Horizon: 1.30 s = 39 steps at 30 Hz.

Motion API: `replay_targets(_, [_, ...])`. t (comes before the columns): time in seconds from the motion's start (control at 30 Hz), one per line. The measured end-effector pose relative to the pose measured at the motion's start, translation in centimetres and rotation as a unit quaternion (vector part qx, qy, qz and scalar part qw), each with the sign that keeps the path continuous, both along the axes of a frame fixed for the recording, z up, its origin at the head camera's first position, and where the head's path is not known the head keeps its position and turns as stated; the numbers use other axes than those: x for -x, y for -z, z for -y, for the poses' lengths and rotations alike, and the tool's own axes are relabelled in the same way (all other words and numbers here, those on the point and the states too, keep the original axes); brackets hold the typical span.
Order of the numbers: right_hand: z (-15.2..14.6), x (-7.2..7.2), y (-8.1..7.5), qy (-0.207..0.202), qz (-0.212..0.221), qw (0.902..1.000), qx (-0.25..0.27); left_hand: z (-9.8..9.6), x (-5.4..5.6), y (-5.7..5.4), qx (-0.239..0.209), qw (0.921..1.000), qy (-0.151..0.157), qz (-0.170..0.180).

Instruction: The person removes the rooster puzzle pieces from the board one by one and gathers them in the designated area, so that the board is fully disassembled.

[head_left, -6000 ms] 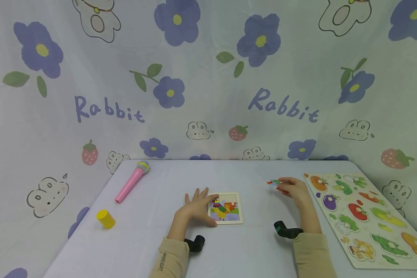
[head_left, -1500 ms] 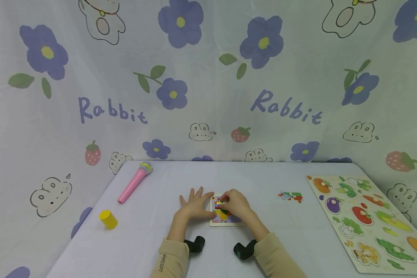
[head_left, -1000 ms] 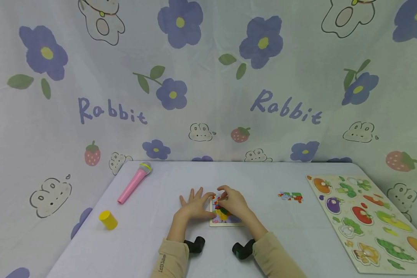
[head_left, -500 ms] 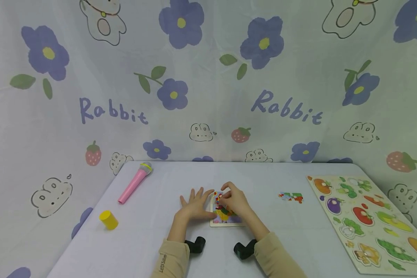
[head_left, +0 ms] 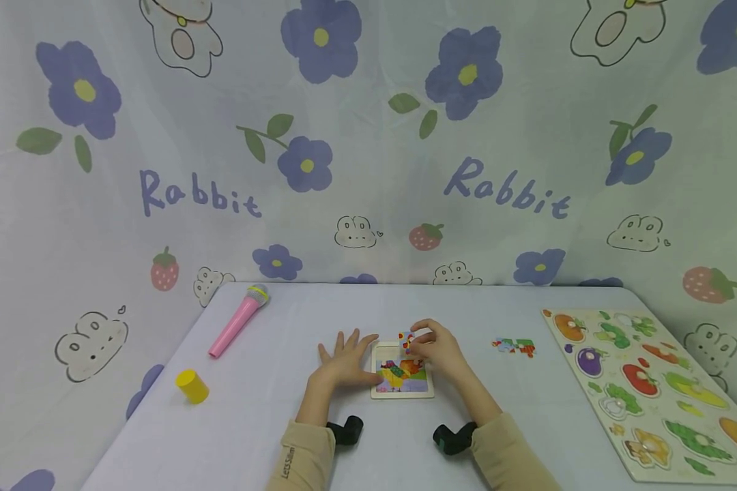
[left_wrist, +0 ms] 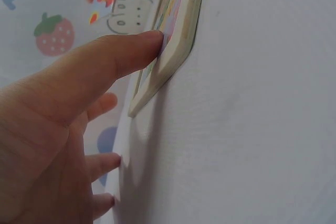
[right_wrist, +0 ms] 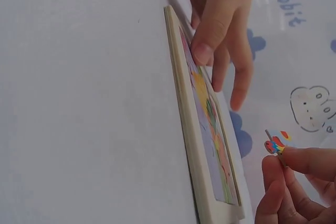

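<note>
A small framed jigsaw puzzle (head_left: 430, 390) with a rooster picture lies on the table between the hands. Its lower part is filled, while bare wood shows along the top. The left hand (head_left: 344, 365) spreads its fingers at the left side, and its thumb (left_wrist: 139, 48) rests on the frame's edge. Above the frame's upper right, the right hand (head_left: 439, 351) pinches a puzzle piece (head_left: 405, 341) between thumb and fingertips. Red, yellow and blue show on this piece (right_wrist: 278, 141) in the right wrist view, where it is held up off the board.
Loose puzzle pieces (head_left: 514, 346) lie to the right. Beyond them is a large vegetable peg board (head_left: 641, 395). A pink toy microphone (head_left: 239, 320) and a yellow cylinder (head_left: 192, 387) lie at left. A printed curtain (head_left: 368, 136) hangs behind the table.
Earlier the right hand was by the loose pieces, then came to the puzzle. It has since lifted a piece from the upper left and moved it rightward. The left hand stays put.
</note>
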State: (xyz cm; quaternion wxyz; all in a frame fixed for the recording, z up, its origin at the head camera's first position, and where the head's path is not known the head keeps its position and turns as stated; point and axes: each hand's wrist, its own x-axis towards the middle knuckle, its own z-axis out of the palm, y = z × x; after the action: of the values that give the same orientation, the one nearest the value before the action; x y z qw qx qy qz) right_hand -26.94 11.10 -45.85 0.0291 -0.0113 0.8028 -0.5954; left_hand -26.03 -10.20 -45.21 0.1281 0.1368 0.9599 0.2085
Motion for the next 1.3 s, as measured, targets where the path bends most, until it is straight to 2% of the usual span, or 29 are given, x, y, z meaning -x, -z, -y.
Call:
replay_targets(0.3, [-2.1, -0.3, -0.5, 0.002, -0.004, 0.9999, 0.011, 0.1, -0.2, -0.1, -0.003, 1.0, -0.001, 0.0])
replay_targets(0.73, [-4.4, -0.2, -0.6, 0.033, -0.004, 0.999, -0.028, 0.1, -0.3, 0.1, -0.008, 1.0, -0.004, 0.0])
replay_targets(1.1, [-6.0, 0.0, -0.4, 0.045, -0.016, 0.9988, -0.013, 0.0, -0.2, 0.0, -0.01, 0.9999, 0.0, -0.001])
replay_targets(1.3, [-7.0, 0.0, -0.5, 0.064, -0.011, 0.9975, -0.029, 0.0, -0.2, 0.0, -0.008, 1.0, 0.0, -0.001])
